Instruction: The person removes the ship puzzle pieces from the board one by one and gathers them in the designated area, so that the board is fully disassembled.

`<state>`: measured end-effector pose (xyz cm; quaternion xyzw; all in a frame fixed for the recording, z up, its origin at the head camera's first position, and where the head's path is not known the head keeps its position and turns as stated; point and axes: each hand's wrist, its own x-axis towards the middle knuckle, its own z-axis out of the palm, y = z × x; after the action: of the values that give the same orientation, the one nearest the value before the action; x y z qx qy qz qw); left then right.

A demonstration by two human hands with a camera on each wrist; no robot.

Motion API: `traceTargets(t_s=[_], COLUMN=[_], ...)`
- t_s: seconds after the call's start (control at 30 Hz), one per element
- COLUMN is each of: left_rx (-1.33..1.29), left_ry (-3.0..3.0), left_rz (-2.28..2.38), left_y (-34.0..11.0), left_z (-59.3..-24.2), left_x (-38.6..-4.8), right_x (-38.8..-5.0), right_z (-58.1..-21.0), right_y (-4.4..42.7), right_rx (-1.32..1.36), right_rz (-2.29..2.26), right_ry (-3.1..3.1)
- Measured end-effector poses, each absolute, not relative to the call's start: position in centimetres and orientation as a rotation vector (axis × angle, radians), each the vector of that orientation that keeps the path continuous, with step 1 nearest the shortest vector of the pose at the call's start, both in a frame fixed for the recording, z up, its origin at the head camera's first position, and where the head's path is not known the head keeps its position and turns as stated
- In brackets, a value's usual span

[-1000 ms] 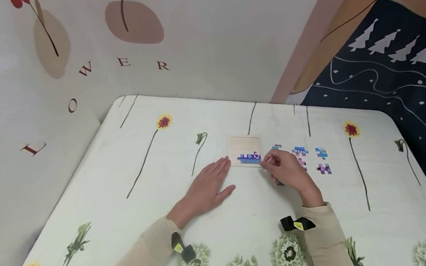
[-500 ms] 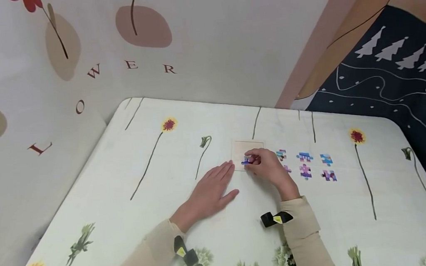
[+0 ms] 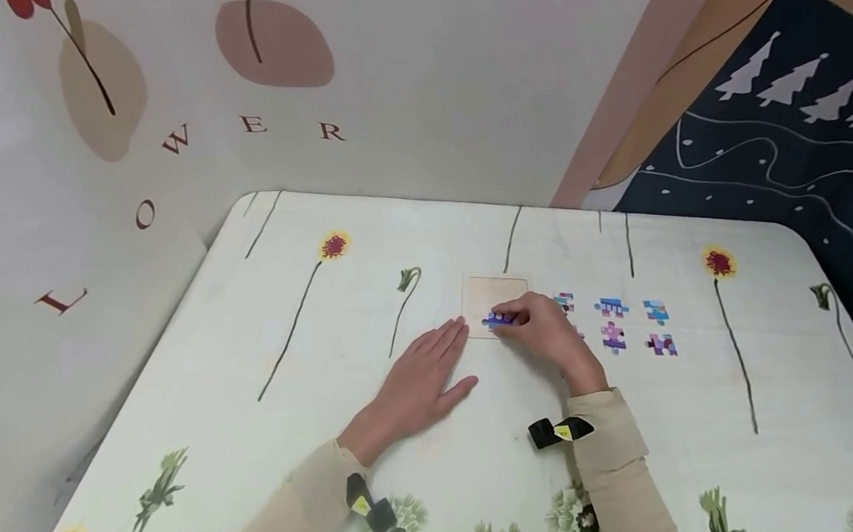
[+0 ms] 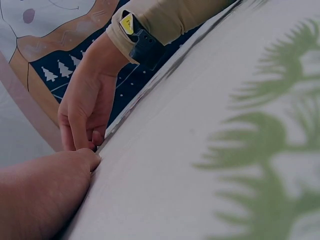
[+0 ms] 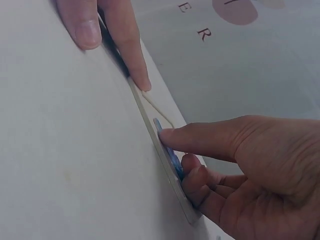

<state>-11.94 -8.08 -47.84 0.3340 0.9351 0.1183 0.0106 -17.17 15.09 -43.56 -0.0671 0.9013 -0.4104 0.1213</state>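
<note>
A shallow light-wood puzzle tray (image 3: 494, 288) lies on the table, with joined blue-purple jigsaw pieces (image 3: 496, 320) low inside it. My right hand (image 3: 548, 332) pinches these pieces between thumb and fingers, and covers part of them. From the right wrist view, the thumb sits at one end of the blue strip (image 5: 171, 156) and curled fingers at the other. My left hand (image 3: 415, 384) lies flat with straight fingers, its fingertips at the tray's left edge. In the left wrist view the tray and pieces are hidden behind the left hand (image 4: 45, 192).
Right of the tray lie several loose jigsaw pieces, among them a blue one (image 3: 612, 307), a pink one (image 3: 613, 337) and a purple one (image 3: 662, 344). Some are partly behind the right hand. The table (image 3: 321, 450) has a white flower-print cover and meets a wall behind.
My right hand has moved left from the tray's right edge onto the joined pieces and now pinches them. The left hand has stayed at the tray's left edge.
</note>
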Motion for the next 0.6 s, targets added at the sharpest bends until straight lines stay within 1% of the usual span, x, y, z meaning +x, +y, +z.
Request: traceTargets(t_s=[0.33,0.6], left_rx=[1.048,1.044], left_ry=[2.927,2.927], left_rz=[0.386,0.402], left_y=[-8.14,-8.18], left_z=[-47.79,-47.88], left_x=[-12.12,-12.03], right_x=[-17.4,-17.21], right_z=[-43.62,-43.73], right_y=[15.11,15.02], right_rx=[-0.252,-0.202], right_rz=[-1.187,-1.214], right_ry=[2.664,2.658])
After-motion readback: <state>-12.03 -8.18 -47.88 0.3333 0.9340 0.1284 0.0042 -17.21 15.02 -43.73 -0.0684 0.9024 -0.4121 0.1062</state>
